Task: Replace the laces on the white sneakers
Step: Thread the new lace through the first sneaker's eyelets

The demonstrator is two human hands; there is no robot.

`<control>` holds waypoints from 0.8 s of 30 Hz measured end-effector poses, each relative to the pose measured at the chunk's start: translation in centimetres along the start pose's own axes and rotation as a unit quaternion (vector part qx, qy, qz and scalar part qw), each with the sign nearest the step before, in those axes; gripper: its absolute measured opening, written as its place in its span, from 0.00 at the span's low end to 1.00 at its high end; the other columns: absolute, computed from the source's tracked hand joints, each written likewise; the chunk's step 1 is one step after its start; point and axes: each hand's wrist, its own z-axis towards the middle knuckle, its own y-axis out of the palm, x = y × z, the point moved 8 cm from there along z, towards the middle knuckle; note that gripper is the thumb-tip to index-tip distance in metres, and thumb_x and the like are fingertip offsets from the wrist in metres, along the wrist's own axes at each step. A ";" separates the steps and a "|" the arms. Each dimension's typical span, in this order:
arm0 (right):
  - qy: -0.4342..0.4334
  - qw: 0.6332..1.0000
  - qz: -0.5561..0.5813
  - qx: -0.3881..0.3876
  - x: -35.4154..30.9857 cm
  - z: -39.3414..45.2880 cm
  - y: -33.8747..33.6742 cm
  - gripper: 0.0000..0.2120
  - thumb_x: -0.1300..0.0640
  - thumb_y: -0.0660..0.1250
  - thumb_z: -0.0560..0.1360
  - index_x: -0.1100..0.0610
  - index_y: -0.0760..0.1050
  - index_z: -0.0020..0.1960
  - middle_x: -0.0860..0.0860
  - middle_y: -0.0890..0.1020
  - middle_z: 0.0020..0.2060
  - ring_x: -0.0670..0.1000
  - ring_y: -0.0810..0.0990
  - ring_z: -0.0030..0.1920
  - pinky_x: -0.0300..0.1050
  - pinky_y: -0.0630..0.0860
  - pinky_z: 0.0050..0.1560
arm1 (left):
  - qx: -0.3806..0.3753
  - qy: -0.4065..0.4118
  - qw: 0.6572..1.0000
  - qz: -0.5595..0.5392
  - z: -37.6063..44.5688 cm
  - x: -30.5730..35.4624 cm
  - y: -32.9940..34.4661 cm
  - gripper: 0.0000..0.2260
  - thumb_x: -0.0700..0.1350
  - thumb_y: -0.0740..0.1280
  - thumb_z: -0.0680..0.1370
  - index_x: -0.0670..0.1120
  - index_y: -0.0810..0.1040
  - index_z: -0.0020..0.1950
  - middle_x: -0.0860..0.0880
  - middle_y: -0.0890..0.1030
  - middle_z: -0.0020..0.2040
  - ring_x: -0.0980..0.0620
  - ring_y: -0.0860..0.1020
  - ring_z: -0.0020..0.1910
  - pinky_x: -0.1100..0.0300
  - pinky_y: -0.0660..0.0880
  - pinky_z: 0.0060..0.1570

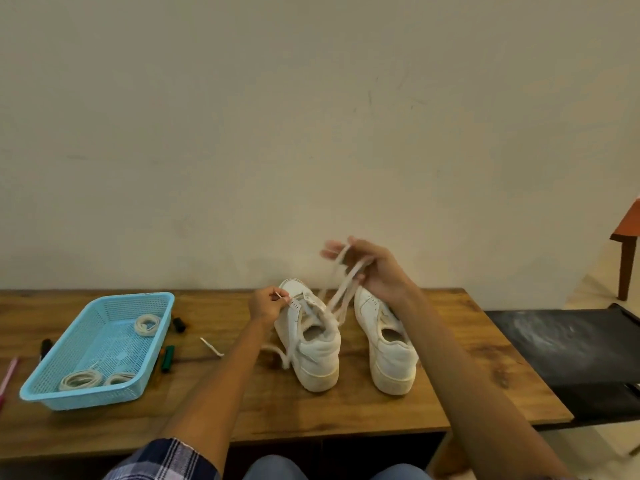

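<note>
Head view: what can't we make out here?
- Lace in the right hand: motion-blurred, so its path through the grip is unclear.
- Left sneaker: the left hand covers part of the eyelet row; which eyelets remain laced is unreadable.
- Right sneaker: the right forearm hides its tongue.
- Pink item beside the blue basket: cut by the left edge.

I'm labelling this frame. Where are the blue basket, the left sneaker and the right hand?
blue basket (45, 396): head view, near rim.
left sneaker (320, 355): head view, heel.
right hand (381, 271): head view, back of hand.
</note>
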 end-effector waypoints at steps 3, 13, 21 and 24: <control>-0.045 0.987 0.152 0.018 -2.1 -0.1 -2.2 0.13 0.54 0.67 0.70 0.53 0.65 0.32 0.46 0.69 0.22 0.43 0.68 0.21 0.34 0.57 0.20 | 0.000 -0.027 1.000 -0.002 0.0 -0.1 0.0 0.03 0.33 0.70 0.73 0.40 0.80 0.43 0.45 0.80 0.40 0.50 0.78 0.41 0.61 0.75 0.43; 0.139 0.715 -0.685 0.014 2.4 2.0 -1.3 0.25 0.40 0.71 0.69 0.61 0.75 0.49 0.54 0.79 0.43 0.48 0.73 0.41 0.40 0.68 0.40 | 0.005 -0.042 0.999 0.025 -0.1 -0.1 -0.1 0.04 0.35 0.70 0.73 0.38 0.81 0.48 0.45 0.80 0.44 0.51 0.77 0.44 0.61 0.72 0.45; 0.386 0.547 -0.739 -0.081 11.1 -1.6 -2.1 0.09 0.52 0.71 0.73 0.57 0.78 0.47 0.48 0.79 0.35 0.46 0.77 0.37 0.40 0.71 0.51 | -0.008 -0.057 0.998 0.011 -0.4 0.1 -0.1 0.04 0.34 0.69 0.74 0.38 0.81 0.48 0.45 0.79 0.43 0.51 0.76 0.44 0.69 0.72 0.36; 0.271 0.513 -0.814 0.018 8.5 -0.3 -2.6 0.07 0.59 0.63 0.78 0.58 0.78 0.51 0.51 0.80 0.47 0.50 0.79 0.49 0.41 0.70 0.48 | 0.002 -0.061 0.998 0.010 -0.3 -0.1 -0.1 0.07 0.33 0.71 0.73 0.37 0.80 0.50 0.44 0.79 0.46 0.49 0.77 0.47 0.62 0.74 0.45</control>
